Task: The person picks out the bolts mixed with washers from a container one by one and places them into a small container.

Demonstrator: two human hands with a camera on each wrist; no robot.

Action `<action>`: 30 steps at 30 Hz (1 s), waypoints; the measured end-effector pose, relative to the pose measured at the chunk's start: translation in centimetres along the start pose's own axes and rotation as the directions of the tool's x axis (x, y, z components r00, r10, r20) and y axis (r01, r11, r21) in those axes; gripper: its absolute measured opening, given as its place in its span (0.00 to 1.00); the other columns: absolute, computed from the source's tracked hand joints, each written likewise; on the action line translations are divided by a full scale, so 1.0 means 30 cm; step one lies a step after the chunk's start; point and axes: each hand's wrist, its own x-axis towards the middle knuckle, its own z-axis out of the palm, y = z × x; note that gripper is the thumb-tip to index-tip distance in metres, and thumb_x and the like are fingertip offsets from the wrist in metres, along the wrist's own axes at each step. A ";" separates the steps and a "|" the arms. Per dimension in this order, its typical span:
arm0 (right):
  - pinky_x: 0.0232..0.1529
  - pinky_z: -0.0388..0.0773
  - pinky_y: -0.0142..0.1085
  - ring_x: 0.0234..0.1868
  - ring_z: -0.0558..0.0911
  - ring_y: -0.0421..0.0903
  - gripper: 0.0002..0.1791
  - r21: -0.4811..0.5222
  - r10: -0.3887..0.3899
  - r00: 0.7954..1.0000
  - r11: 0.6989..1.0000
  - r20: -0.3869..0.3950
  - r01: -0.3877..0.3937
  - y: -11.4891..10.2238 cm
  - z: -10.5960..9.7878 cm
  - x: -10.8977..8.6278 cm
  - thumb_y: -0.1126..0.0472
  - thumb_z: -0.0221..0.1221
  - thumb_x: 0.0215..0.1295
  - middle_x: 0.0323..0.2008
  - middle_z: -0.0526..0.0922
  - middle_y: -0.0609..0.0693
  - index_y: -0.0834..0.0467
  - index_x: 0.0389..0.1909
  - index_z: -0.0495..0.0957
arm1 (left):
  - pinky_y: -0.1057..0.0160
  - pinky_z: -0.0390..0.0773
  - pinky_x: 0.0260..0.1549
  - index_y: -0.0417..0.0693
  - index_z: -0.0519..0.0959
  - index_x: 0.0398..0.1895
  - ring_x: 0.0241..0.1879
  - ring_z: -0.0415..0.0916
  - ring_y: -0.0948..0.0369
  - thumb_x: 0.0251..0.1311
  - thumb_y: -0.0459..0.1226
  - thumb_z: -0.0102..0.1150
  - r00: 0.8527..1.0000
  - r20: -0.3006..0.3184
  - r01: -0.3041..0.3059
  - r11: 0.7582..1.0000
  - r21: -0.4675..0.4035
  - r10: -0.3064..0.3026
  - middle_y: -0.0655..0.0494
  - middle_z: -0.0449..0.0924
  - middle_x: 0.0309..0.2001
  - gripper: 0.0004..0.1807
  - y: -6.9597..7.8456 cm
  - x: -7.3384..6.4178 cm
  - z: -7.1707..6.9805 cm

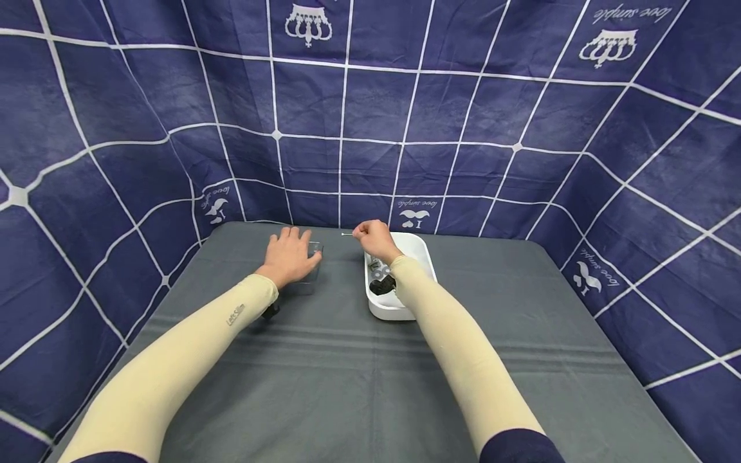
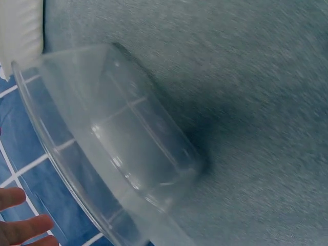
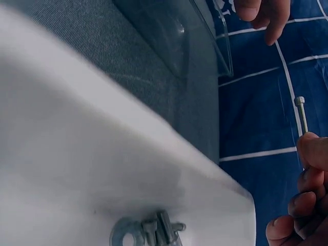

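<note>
Between thumb and fingertips, my right hand [image 1: 376,239] pinches a thin metal bolt [image 1: 347,234]. Its cylindrical head points outward in the right wrist view, where the bolt [image 3: 301,114] shows above the curled fingers [image 3: 303,205]. My right wrist passes over a white tray [image 1: 399,314]. My left hand [image 1: 287,257] is spread, palm down, over a clear plastic box [image 1: 307,283], holding nothing. The left wrist view shows the box [image 2: 148,123] standing on the cloth, with the left fingers [image 2: 31,228] beyond its rim.
Inside the tray lie flat washers [image 1: 377,273], several metal bolts [image 3: 164,228] and black pieces [image 1: 382,285]. Grey cloth [image 1: 324,386] covers the table. A blue curtain with white lines [image 1: 376,96] hangs behind and at both sides.
</note>
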 end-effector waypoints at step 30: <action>0.38 0.72 0.32 0.33 0.75 0.41 0.12 -0.029 -0.046 0.997 0.998 0.068 0.049 -0.115 0.148 0.026 0.60 0.57 0.71 0.30 0.84 0.48 0.60 0.37 0.88 | 0.32 0.61 0.62 0.41 0.66 0.71 0.67 0.61 0.38 0.66 0.58 0.50 0.997 -0.009 0.073 0.997 -0.019 -0.073 0.35 0.67 0.64 0.39 -0.179 -0.057 0.002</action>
